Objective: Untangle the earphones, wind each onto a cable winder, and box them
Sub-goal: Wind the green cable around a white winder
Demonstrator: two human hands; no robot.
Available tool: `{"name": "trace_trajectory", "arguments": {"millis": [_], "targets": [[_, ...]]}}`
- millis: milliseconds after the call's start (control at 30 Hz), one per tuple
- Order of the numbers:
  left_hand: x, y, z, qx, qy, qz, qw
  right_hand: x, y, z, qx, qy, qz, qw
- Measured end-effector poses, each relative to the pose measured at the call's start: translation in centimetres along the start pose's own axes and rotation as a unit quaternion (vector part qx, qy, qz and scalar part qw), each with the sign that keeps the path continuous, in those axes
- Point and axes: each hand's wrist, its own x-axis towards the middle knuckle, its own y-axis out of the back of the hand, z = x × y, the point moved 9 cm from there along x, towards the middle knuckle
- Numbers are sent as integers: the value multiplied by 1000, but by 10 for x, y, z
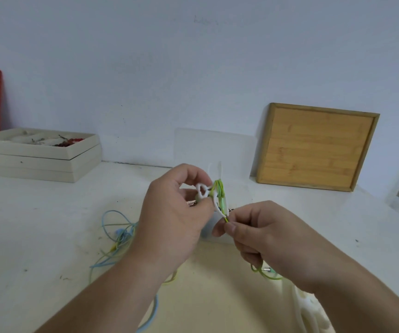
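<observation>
A single wide-angle camera sits on the person's head and looks forward and down across the worktop. It is close: both forearms enter from the bottom edge, and the left hand and right hand fill the lower middle, pinching the white winder and green cable near the centre. Farther off, the view faces the wall, with a wooden board leaning on it at right and stacked trays at left.

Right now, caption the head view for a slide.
Left hand holds white winder while right hand pinches green earphone cable.
</observation>
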Motion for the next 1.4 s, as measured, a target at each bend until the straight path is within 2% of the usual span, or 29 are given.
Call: {"name": "trace_trajectory", "arguments": {"millis": [267,433,667,833,900,1000,1100,1233,1300,1400], "targets": [[-3,1,6,101,-64,18,993,-6,2,1,-34,-14,-34,999],[-2,4,14,125,-96,18,987,-6,11,-4,-52,-9,4,999],[-11,-6,36,219,-221,-6,950,-9,5,-13,-67,37,-23,997],[-15,-12,40,251,-245,-15,936,-11,1,-19,-77,71,-45,993],[-16,-17,39,274,-251,-44,927,-13,7,-27,-80,100,-15,992],[-16,-26,36,298,-258,-97,914,-21,30,-45,-87,164,93,978],[-17,-31,29,249,-221,-140,933,-25,53,-45,-71,172,179,966],[-14,-31,11,116,-98,-166,974,-24,71,-34,-35,134,256,957],[-13,-35,5,21,-43,-189,981,-22,75,-26,-12,108,277,955],[-11,-36,5,-69,-8,-187,980,-16,73,-9,6,52,272,961]]}}
